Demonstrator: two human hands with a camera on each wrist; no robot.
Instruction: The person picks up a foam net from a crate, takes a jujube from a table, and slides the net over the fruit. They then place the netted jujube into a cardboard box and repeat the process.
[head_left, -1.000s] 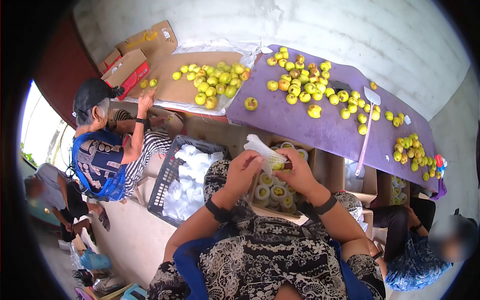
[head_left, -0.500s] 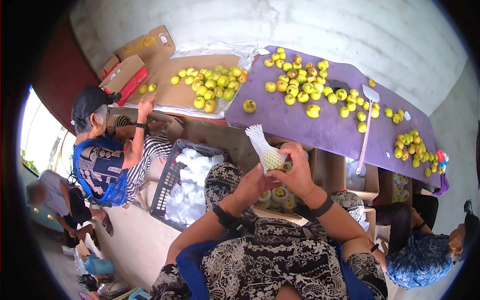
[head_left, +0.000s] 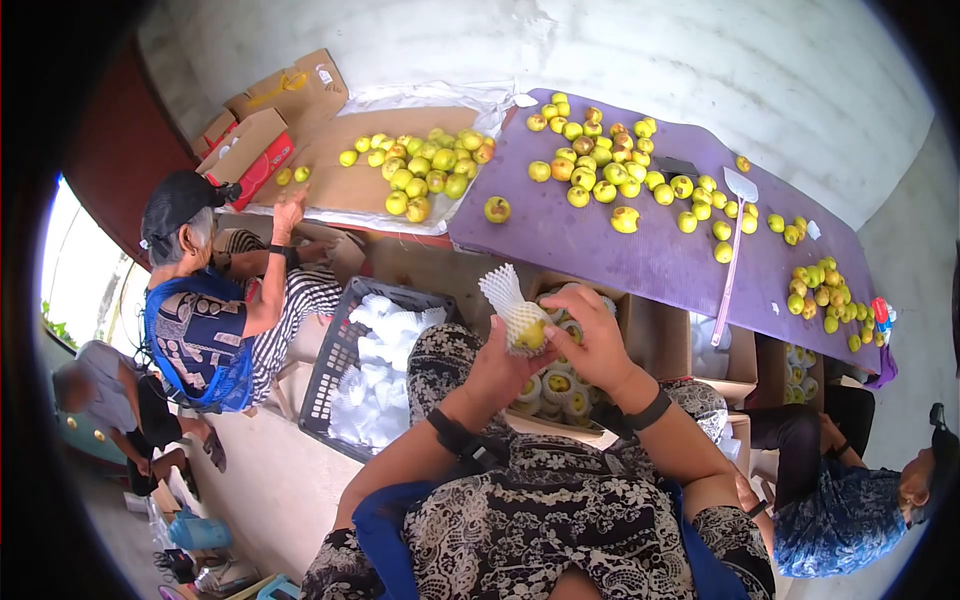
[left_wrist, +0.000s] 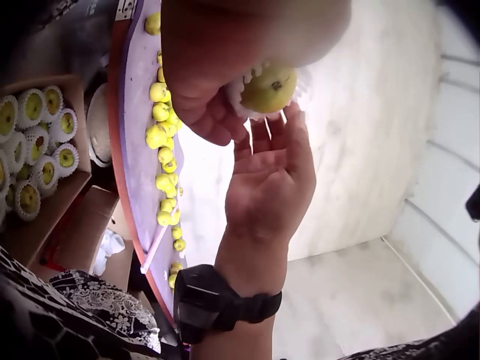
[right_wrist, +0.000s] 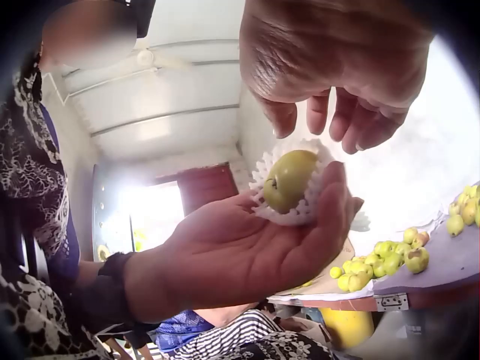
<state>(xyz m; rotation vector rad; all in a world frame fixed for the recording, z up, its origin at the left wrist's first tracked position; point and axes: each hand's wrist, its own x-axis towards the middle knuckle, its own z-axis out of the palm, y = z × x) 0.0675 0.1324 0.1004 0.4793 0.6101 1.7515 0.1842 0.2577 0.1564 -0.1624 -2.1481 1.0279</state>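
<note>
A yellow-green apple [head_left: 531, 335] sits in a white foam net sleeve [head_left: 508, 294], whose loose end stands up towards the back left in the head view. My left hand [head_left: 495, 375] holds it, with the palm beneath and the fingers curled around the net in the right wrist view. There the apple [right_wrist: 291, 180] shows through the sleeve's open end. My right hand [right_wrist: 337, 75] hovers just above it, fingers bent loosely down, with a gap between fingertips and fruit. In the left wrist view, the right hand [left_wrist: 266, 184] has its fingers extended close to the apple [left_wrist: 268, 91].
Below my hands stands a cardboard box [left_wrist: 64, 202] of net-wrapped apples. A dark crate [head_left: 316, 395] of white foam nets is at my left. Loose apples and a white fly swatter [head_left: 740, 188] lie on the purple mat [head_left: 590, 250]. People sit left [head_left: 225, 310] and right [head_left: 840, 525].
The foam net has gone from being handled by both hands to covering the apple in my left hand. My right fingers have moved off the fruit, slightly right and up.
</note>
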